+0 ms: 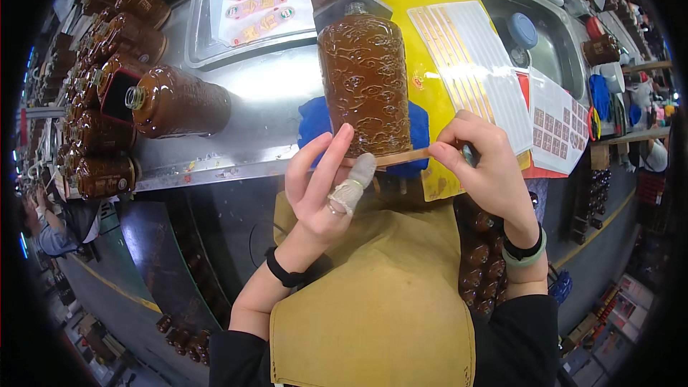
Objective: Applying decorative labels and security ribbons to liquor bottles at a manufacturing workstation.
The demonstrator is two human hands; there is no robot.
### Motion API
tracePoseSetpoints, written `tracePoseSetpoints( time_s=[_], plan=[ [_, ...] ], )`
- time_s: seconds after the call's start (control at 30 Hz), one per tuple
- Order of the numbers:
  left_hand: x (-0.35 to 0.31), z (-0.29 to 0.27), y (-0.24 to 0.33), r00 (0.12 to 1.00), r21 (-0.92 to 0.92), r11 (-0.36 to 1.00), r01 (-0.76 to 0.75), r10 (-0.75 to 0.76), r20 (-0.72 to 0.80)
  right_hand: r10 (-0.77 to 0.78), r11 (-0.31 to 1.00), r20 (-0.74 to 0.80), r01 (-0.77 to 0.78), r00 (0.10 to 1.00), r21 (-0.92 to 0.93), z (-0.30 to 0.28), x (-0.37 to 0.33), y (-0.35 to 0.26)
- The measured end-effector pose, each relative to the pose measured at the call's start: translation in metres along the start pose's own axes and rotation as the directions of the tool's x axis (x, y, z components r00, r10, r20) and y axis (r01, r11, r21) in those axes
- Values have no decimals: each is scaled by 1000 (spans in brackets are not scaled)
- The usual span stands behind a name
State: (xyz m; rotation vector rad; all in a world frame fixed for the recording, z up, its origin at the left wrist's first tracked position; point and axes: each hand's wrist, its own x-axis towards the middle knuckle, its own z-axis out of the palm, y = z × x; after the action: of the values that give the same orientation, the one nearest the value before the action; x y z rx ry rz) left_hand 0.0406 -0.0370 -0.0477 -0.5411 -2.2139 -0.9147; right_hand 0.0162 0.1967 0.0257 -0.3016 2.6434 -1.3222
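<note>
A brown glass bottle [369,79] with an embossed surface lies in front of me, its neck away and its base toward me. Across the base runs a narrow gold strip [405,158]. My right hand [487,161] is closed, pinching the strip's right end between thumb and fingers. My left hand [322,190] has its fingers stretched out and raised beside the bottle's lower left edge. Its thumb wears a pale wrapping [351,185] and rests at the strip near the base. The strip's left end is hidden by this hand. Blue cloth [312,123] shows under the bottle.
More brown bottles [183,104] stand and lie at the left. A metal tray [197,36] holds a sheet of labels [261,3]. At the right, a sheet of gold strips [459,50] lies on yellow sheeting [423,89], beside a printed sheet [559,118] and a sink [555,36].
</note>
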Motion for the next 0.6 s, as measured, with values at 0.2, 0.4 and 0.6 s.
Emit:
tracePoseSetpoints(
  time_s=[0.2,0.4,0.6],
  plan=[
    [8,1,3,996,108,990,-90,91,-4,4,1000,-3,-4,1000,-21,3,1,3],
    [16,2,-5,993,-174,979,-105,95,-69,-12,999,-21,13,1000,49,5,1,-6],
    [4,1,-2,989,-172,978,119,-131,-62,-57,996,-24,58,998,66,5,1,-12]
  ],
)
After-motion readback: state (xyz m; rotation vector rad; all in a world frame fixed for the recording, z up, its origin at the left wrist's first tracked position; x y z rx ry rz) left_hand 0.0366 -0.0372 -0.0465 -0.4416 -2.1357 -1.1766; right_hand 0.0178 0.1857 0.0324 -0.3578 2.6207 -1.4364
